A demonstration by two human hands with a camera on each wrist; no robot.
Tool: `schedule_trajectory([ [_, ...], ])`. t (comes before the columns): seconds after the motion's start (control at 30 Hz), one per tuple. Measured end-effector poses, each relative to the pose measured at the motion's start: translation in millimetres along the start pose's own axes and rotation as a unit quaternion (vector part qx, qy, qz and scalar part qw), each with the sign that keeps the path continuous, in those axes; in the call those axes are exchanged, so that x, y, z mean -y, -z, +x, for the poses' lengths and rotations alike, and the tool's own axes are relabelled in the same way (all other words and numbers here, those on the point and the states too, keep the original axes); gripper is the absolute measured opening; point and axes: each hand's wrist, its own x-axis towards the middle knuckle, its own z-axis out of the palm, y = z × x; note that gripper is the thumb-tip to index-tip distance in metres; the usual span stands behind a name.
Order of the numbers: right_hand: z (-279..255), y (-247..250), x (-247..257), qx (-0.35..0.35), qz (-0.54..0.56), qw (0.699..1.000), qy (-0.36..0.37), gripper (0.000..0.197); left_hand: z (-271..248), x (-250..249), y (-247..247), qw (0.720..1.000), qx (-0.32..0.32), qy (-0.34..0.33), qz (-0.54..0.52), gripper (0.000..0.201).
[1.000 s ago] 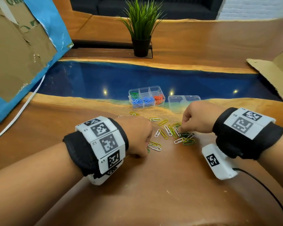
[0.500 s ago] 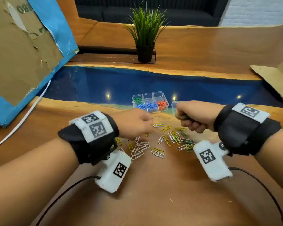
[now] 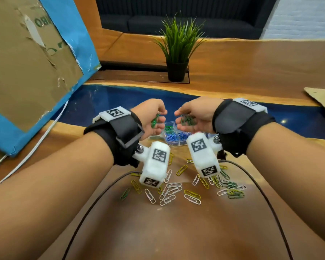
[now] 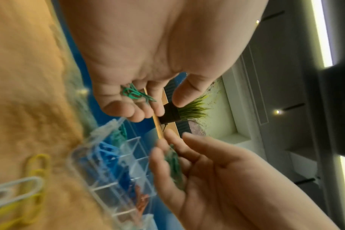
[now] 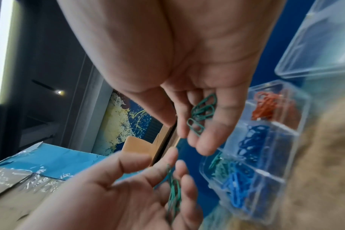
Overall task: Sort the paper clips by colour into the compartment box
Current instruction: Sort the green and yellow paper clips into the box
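over the wooden table [image 3: 176,231], both hands cup green clips [image 3: 188,120] above the compartment box [image 3: 174,136].

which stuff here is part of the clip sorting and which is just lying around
Job: green clips in left hand, green clips in right hand, compartment box, loose clips on table.
Lying about: potted plant, cardboard, white cable.

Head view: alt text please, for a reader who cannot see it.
Both hands, the left hand and right hand, hold green wire paper clips above a clear plastic compartment box. Yellow, white and green loose paper clips lie on the wooden table.
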Motion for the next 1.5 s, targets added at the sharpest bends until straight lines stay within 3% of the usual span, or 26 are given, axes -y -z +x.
schedule_trajectory([
  [0.13,6.1,-7.0,10.7,-0.008,0.005,1.0,-0.017,0.02,10.4,-9.2,-1.7,0.999,0.005,0.02,-0.049,0.015],
  [0.37,7.4,-15.8,15.5,0.007,-0.03,0.999,-0.028,0.023,18.1,-8.8,-5.2,0.999,0.033,0.028,-0.02,0.037],
  [0.5,2.3,-17.1,16.9,0.014,-0.024,0.999,-0.027,0.044,17.9,-8.6,-3.1,0.997,0.063,0.025,-0.029,0.029],
  [0.6,-1.4,-17.6,15.0,0.022,-0.003,0.999,-0.028,0.052,17.1,-6.7,-2.5,0.996,0.08,0.013,-0.033,0.035],
  [0.73,-3.1,-14.6,11.2,0.026,0.019,0.999,-0.014,0.052,15.5,-4.2,-3.3,0.997,0.069,-0.001,-0.03,0.039],
  [0.83,-3.5,-10.9,7.7,0.023,0.017,1.0,-0.004,0.049,13.4,-0.9,-3.1,0.998,0.055,-0.02,-0.006,0.054],
  [0.93,-1.7,-7.4,5.7,0.016,-0.003,1.0,0.016,0.045,10.0,0.5,-2.5,0.999,0.037,-0.034,0.011,0.05],
  [1.1,0.9,-9.6,4.0,-0.018,-0.162,0.985,0.051,0.031,2.1,0.7,2.2,0.998,0.018,-0.054,0.03,0.04],
  [1.3,1.7,-20.4,-0.7,-0.017,-0.368,0.926,0.088,0.036,-6.2,3.4,-2.7,0.995,0.007,-0.061,0.074,0.04],
  [1.5,6.9,-23.6,-5.5,-0.014,-0.382,0.918,0.1,0.039,-8.2,2.7,-4.9,0.992,0.014,-0.075,0.099,0.041],
])
